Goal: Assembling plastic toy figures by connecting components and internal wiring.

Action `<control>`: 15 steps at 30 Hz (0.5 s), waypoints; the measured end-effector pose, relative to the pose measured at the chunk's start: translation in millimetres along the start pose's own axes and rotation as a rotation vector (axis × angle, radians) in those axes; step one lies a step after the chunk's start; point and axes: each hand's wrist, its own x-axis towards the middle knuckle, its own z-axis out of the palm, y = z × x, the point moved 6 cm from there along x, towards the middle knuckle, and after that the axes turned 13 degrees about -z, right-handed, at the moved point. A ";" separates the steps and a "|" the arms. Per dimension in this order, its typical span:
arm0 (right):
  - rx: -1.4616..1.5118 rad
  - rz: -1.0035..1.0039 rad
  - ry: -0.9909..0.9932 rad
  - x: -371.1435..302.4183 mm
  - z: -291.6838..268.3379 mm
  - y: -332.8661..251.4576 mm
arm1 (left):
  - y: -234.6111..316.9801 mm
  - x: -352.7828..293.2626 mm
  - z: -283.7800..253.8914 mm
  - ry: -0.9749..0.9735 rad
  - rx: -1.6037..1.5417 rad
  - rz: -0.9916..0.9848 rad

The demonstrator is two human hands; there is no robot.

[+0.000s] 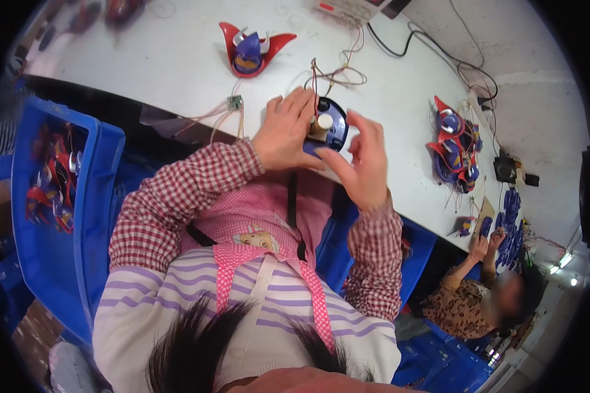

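A dark blue, rounded plastic shell (336, 124) rests near the table's front edge, with a white round piece (324, 122) in its middle and thin wires rising from it. My left hand (283, 134) steadies the shell from its left side, fingers stretched along it and thumb near its lower edge. Around the right side curves my right hand (364, 160), thumb and fingers spread apart, the thumb tip close to the lower rim. Part of the shell is hidden behind my hands. Left of them lies a small green circuit board (235, 102) with thin wires.
A red and purple winged toy part (248, 56) lies farther back on the white table (170, 59). Several similar parts (453, 147) are heaped at the right. A blue crate (56, 252) with more stands at left. Another person (469, 298) works at the far right.
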 end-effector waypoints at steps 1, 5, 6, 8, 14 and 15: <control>-0.118 -0.078 0.064 8.7 3.7 6.6 | 3.6 1.5 4.0 0.010 -0.022 -0.005; -0.146 -0.173 -0.022 19.0 33.4 26.7 | 0.2 1.7 6.3 0.046 -0.062 -0.049; -0.176 -0.184 -0.033 17.9 35.6 30.6 | 1.2 1.7 4.8 0.044 -0.060 -0.050; -0.235 -0.203 -0.061 13.9 36.5 36.1 | 2.8 1.8 3.8 0.038 -0.062 -0.057; -0.243 -0.340 0.158 11.0 12.5 13.1 | -4.0 5.2 3.7 0.090 -0.063 -0.054; -0.259 -0.238 0.196 12.6 -3.3 24.9 | -6.2 1.8 0.8 0.092 -0.059 -0.066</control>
